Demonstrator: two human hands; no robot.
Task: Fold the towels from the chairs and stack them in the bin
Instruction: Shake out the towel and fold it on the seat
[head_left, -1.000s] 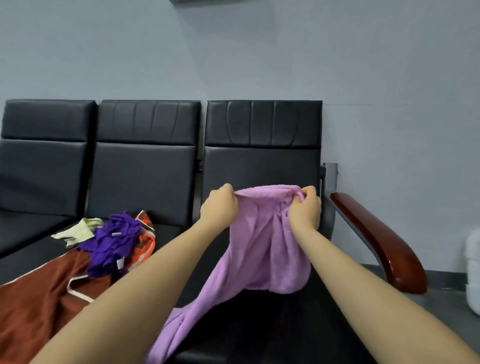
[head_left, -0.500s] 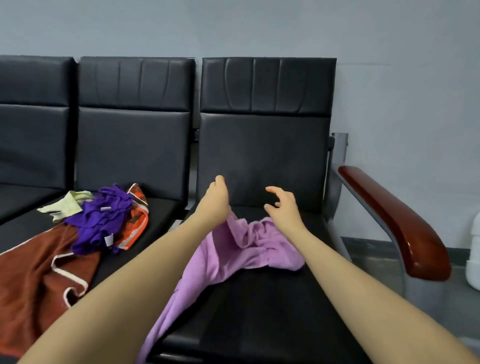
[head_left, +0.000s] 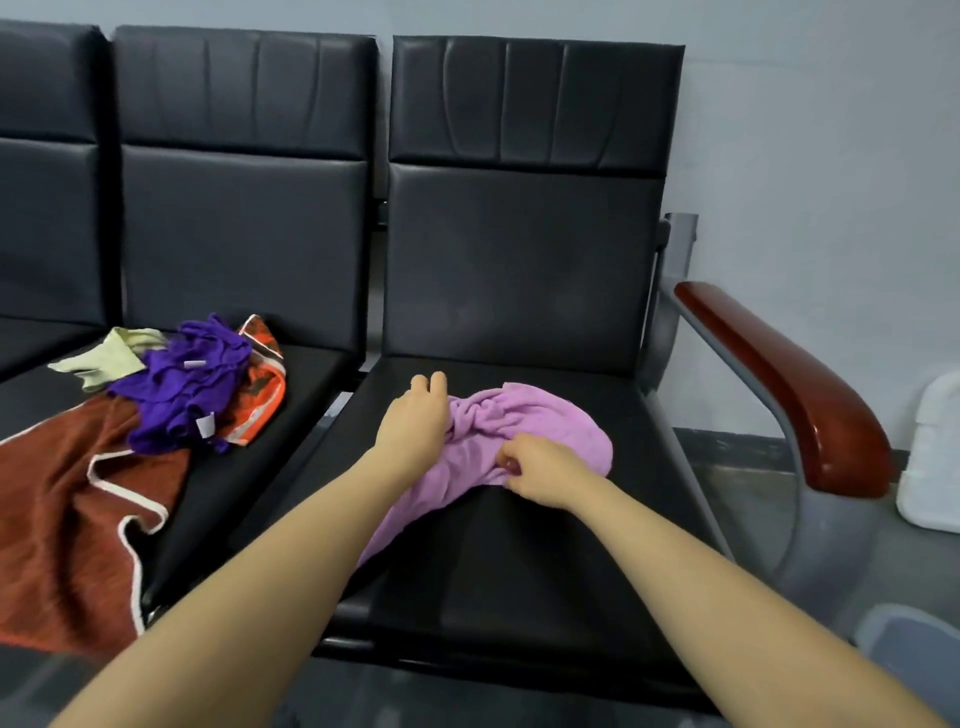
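1. Your left hand (head_left: 415, 421) rests on the bunched lilac towel (head_left: 524, 436), fingers fairly straight.
2. Your right hand (head_left: 540, 470) pinches its near edge.
3. The towel lies on the right-hand chair seat (head_left: 519, 561).

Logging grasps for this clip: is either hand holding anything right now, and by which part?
The right hand pinches the lilac towel at a fold along its near edge. The left hand rests on the towel's bunched left side, fingers straight, gripping nothing.

Bin (head_left: 919, 644) (bottom right) cut off
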